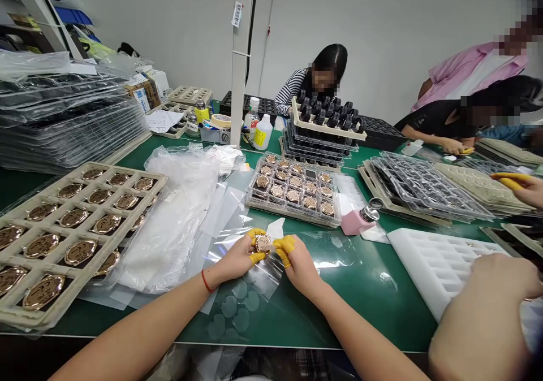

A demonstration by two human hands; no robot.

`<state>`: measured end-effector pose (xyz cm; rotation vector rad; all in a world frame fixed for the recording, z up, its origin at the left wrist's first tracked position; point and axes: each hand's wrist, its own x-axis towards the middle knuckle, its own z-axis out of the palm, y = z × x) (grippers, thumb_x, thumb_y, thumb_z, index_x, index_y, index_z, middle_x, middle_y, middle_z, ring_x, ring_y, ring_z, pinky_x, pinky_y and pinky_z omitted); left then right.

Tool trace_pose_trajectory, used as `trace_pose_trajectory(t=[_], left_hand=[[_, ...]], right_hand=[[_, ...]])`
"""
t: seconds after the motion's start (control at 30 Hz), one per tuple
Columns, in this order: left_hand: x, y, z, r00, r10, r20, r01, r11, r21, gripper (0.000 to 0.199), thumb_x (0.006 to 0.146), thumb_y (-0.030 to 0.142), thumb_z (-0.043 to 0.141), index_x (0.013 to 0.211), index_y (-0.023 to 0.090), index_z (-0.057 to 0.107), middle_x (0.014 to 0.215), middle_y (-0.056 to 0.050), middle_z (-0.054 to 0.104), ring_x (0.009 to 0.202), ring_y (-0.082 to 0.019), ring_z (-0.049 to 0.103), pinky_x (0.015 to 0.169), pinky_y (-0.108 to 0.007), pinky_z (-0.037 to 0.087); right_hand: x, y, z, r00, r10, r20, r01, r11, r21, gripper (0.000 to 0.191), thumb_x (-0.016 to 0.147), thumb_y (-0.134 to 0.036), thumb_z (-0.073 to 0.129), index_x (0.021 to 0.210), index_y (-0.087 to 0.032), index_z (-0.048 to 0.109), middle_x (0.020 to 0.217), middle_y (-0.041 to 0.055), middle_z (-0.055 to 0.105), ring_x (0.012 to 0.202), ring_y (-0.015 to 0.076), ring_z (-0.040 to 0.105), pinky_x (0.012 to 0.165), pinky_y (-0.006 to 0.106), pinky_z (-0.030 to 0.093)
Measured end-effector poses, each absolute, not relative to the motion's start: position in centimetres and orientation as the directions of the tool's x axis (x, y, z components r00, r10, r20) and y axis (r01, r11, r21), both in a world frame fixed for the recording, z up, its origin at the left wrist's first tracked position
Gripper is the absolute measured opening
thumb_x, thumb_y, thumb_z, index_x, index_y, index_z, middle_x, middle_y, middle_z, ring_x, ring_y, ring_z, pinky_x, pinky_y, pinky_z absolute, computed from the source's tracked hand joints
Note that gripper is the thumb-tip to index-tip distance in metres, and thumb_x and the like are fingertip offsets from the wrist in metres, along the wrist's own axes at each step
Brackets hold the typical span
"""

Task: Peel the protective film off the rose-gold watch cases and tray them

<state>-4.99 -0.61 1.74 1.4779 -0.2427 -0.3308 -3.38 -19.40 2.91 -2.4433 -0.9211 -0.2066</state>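
My left hand (pixel 243 255), with yellow finger cots, is closed around the edge of a rose-gold watch case (pixel 263 243), its flat round face up. Close by on the right, my right hand (pixel 294 256), in yellow finger cots too, pinches at the case's edge. A pale, thin bit shows at its fingertips, too small to make out. Beneath both hands lies a clear plastic sheet (pixel 271 282), and round clear film discs (pixel 229 306) are scattered on the green table (pixel 339 307). Beyond the hands, a clear tray (pixel 292 214) holds several similar watch cases.
At left, a beige tray (pixel 95 282) of watch cases sits beside plastic bags (pixel 169 223). A pink pump bottle (pixel 358 221) and white foam tray (pixel 418 262) stand right. A co-worker's arm (pixel 479 319) reaches in at the right; other people sit across the table.
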Motion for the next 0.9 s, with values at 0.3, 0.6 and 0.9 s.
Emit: trace_pose_trajectory(t=[0.3, 0.6, 0.9], left_hand=[[-5.3, -1.0, 1.3, 0.949, -0.308, -0.072, 0.118, 0.136, 0.984, 0.055, 0.076, 0.027, 0.063, 0.124, 0.023, 0.038, 0.115, -0.008, 0.054, 0.099, -0.021, 0.055, 0.087, -0.035, 0.044], [-5.0, -1.2, -0.3, 0.961, -0.266, -0.069, 0.094, 0.083, 0.992, 0.077, 0.077, 0.03, 0.06, 0.139, 0.019, 0.015, 0.082, -0.002, 0.06, 0.074, -0.016, 0.056, 0.071, -0.031, 0.043], [-4.8, -1.3, -0.2, 0.959, -0.267, -0.099, 0.115, 0.043, 0.992, 0.077, 0.077, 0.032, 0.06, 0.139, 0.014, 0.018, 0.082, -0.003, 0.06, 0.079, -0.017, 0.056, 0.076, -0.031, 0.042]], right_hand=[[0.3, -20.6, 3.9, 0.945, 0.306, 0.111, 0.326, -0.887, -0.327, 0.023, 0.081, -0.021, 0.051, 0.099, -0.016, 0.064, 0.096, 0.0137, 0.061, 0.094, 0.0278, 0.052, 0.081, 0.04, 0.041], [7.0, -15.9, 7.2, 0.935, 0.299, 0.19, 0.336, -0.576, -0.745, 0.028, 0.081, -0.03, 0.053, 0.107, -0.02, 0.058, 0.079, 0.0001, 0.064, 0.069, 0.0136, 0.059, 0.065, 0.026, 0.047], [22.3, -19.5, 11.5, 0.944, -0.271, 0.187, -0.132, -0.834, -0.536, 0.027, 0.087, -0.027, 0.045, 0.108, -0.015, 0.056, 0.104, 0.0122, 0.062, 0.103, 0.0233, 0.054, 0.088, 0.038, 0.037]])
